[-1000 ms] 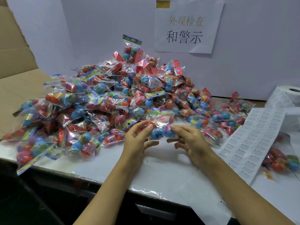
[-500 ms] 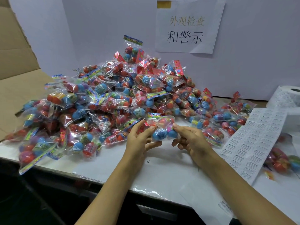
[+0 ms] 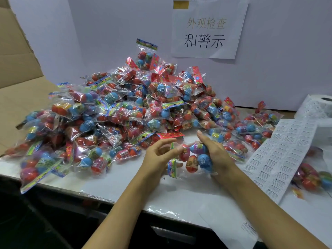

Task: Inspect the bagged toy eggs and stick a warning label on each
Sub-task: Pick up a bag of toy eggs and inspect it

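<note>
Both hands hold one clear bag of toy eggs (image 3: pixel 195 158) just above the white table (image 3: pixel 125 182), near its front edge and just in front of the big heap of bagged eggs (image 3: pixel 115 114) that spreads from the left to the far middle. The left hand (image 3: pixel 158 159) pinches the bag's left end, where the colourful header card (image 3: pixel 172 167) hangs, between thumb and curled fingers; the right hand (image 3: pixel 215 155) cups the bag's right side, fingers wrapped behind the blue and red eggs, thumb raised above them. The bag lies sideways between the two hands — header to the left, eggs bunched to the right. On the right a long strip of warning labels (image 3: pixel 280 159) runs from near the table's front up to a roll of labels (image 3: pixel 318 106) at the far right. A few more bagged eggs (image 3: pixel 312 177) lie beside the strip at the right edge. A paper sign (image 3: pixel 208 31) with printed characters is taped to the white back wall — a cardboard box flap (image 3: pixel 16 56) stands at the far left.
</note>
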Demonstrator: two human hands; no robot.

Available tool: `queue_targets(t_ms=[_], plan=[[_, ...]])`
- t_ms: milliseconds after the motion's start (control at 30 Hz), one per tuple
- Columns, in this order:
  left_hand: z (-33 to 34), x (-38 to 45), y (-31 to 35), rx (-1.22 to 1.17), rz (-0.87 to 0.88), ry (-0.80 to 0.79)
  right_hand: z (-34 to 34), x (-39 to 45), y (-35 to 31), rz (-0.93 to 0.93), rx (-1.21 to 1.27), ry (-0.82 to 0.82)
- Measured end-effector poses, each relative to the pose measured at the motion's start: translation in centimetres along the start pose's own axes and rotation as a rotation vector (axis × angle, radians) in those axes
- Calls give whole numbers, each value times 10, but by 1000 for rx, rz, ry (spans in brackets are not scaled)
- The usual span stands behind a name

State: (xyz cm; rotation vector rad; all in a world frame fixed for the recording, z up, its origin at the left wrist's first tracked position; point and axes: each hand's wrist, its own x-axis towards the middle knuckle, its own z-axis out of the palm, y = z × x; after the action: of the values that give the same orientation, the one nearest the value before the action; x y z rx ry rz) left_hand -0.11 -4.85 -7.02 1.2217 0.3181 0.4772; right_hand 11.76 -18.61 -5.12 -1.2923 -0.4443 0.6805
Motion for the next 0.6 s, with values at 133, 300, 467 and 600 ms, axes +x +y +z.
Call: queue_targets(t_ms=[133, 300, 467, 600], plan=[[0, 0, -2, 32, -3, -34, 1, 1, 0, -16, 27, 16], [-2, 2, 0, -50, 32, 46, -3, 0, -1, -7, -25, 21], [0, 1, 2, -108, 76, 106, -5, -1, 1, -124, -86, -4], [3, -2, 6, -64, -30, 16, -3, -1, -1, -104, -58, -3]])
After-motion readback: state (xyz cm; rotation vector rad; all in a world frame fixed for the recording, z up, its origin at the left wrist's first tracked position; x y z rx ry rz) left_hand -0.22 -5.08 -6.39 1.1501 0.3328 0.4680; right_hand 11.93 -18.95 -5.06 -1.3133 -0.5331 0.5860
